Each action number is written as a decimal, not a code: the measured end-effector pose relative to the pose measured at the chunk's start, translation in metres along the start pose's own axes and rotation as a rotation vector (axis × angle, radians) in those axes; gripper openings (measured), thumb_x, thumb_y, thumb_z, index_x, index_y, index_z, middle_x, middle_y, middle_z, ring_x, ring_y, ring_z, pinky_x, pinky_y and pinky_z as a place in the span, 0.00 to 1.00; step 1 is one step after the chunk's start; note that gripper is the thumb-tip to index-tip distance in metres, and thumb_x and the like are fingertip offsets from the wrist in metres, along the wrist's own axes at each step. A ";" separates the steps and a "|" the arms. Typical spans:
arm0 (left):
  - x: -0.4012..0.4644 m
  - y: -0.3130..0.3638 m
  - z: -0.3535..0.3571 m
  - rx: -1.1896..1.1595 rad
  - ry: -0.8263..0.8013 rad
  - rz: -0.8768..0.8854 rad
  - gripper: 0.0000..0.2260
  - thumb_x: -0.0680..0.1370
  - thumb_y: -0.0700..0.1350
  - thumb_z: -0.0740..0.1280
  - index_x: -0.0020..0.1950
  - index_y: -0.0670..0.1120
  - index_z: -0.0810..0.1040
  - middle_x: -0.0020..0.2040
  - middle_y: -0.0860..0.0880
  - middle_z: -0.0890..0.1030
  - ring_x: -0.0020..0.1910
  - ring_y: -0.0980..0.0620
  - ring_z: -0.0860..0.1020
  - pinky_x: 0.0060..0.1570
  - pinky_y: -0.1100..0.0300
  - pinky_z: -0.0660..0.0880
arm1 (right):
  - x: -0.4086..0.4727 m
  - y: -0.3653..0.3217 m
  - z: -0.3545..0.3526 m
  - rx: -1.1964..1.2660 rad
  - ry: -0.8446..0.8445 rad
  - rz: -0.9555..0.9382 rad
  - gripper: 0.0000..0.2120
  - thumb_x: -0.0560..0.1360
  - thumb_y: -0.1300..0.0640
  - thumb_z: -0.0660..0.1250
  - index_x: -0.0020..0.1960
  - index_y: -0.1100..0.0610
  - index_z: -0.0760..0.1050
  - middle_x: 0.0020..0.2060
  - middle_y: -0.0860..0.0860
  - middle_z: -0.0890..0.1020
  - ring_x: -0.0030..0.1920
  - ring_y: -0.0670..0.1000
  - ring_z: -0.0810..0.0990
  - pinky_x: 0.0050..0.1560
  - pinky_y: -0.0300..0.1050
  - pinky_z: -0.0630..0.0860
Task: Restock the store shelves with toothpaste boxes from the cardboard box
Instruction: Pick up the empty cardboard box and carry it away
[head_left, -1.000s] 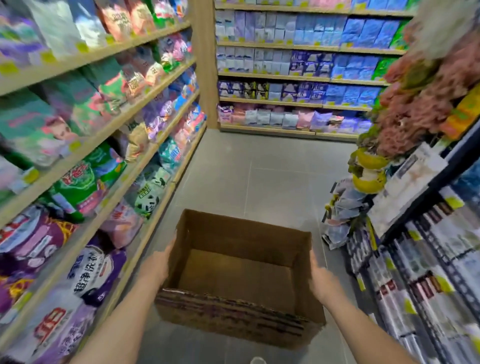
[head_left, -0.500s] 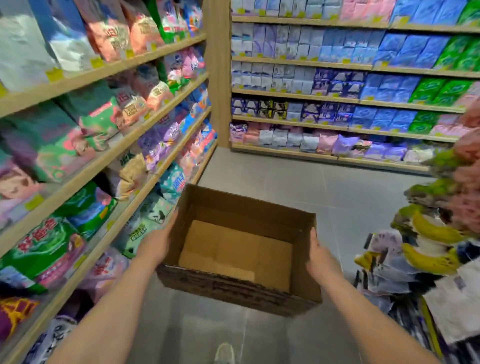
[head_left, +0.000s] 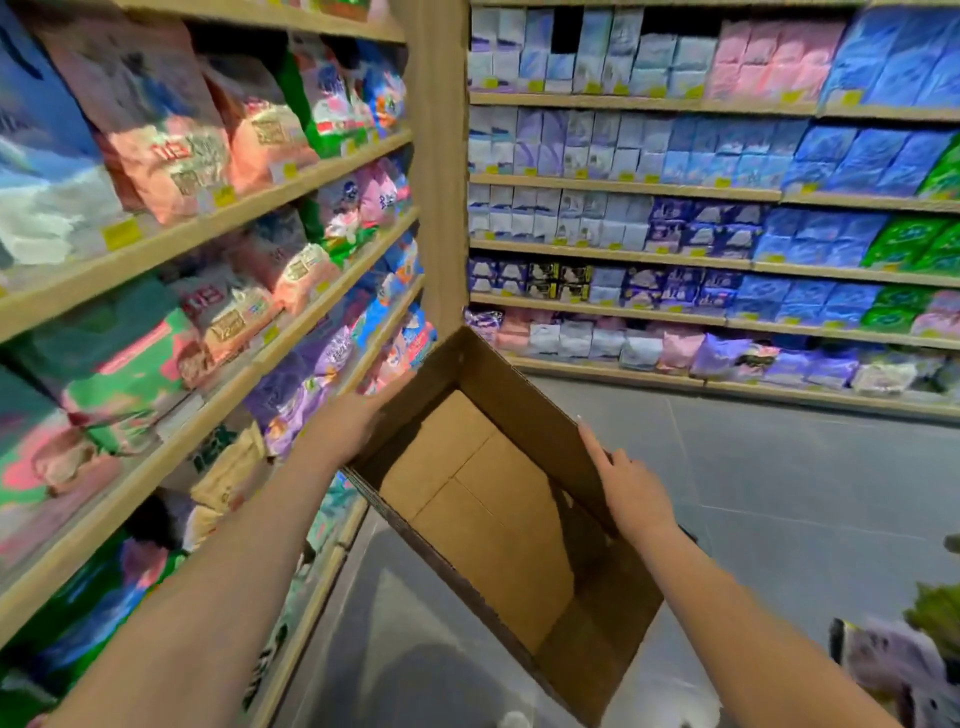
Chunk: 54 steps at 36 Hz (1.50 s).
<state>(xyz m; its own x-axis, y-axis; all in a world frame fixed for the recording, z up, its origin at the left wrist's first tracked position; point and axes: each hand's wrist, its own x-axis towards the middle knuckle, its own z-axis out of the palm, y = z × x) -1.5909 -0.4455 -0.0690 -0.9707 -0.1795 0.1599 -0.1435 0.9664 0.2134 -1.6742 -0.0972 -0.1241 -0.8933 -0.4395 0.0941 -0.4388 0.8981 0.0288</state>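
Note:
An open brown cardboard box hangs in the air in front of me, turned at an angle. Its inside shows only bare cardboard flaps; no toothpaste boxes are visible in it. My left hand presses flat against the box's left wall from outside. My right hand holds the right wall, fingers over its top edge. Both forearms reach in from the bottom of the view.
Wooden shelves packed with soft bags run along my left. More shelves with blue, purple, pink and green packs fill the wall ahead. Grey tiled floor lies beyond the box. Some hanging goods show at the lower right.
The view has swung left and upward toward the corner shelves. The box has rotated and tilted in my hands, and the rack on the right has nearly left the frame.

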 end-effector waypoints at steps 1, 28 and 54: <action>0.017 0.000 -0.002 -0.003 -0.002 0.001 0.23 0.80 0.57 0.54 0.73 0.68 0.49 0.58 0.40 0.76 0.49 0.42 0.77 0.45 0.56 0.70 | 0.014 0.003 0.002 -0.006 -0.006 -0.008 0.47 0.76 0.65 0.63 0.72 0.42 0.27 0.59 0.57 0.73 0.50 0.53 0.78 0.48 0.45 0.78; 0.390 -0.117 0.163 -0.429 -0.276 -0.335 0.34 0.80 0.56 0.57 0.77 0.47 0.39 0.74 0.41 0.62 0.70 0.42 0.66 0.66 0.54 0.62 | 0.455 -0.037 0.058 0.234 0.007 0.303 0.39 0.75 0.66 0.59 0.76 0.52 0.38 0.53 0.56 0.75 0.44 0.53 0.77 0.36 0.43 0.69; 0.610 -0.302 0.293 -0.307 -0.502 -0.209 0.41 0.77 0.38 0.63 0.74 0.53 0.33 0.48 0.39 0.79 0.43 0.43 0.79 0.45 0.50 0.76 | 0.696 -0.131 0.191 0.268 -0.513 0.443 0.33 0.77 0.69 0.54 0.76 0.52 0.45 0.65 0.57 0.70 0.58 0.56 0.76 0.54 0.47 0.74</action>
<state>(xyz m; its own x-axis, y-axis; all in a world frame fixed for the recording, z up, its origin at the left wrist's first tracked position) -2.1958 -0.7931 -0.3188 -0.9111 -0.1787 -0.3714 -0.3505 0.8099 0.4703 -2.2574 -0.5237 -0.2526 -0.8968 -0.0468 -0.4399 0.0244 0.9877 -0.1548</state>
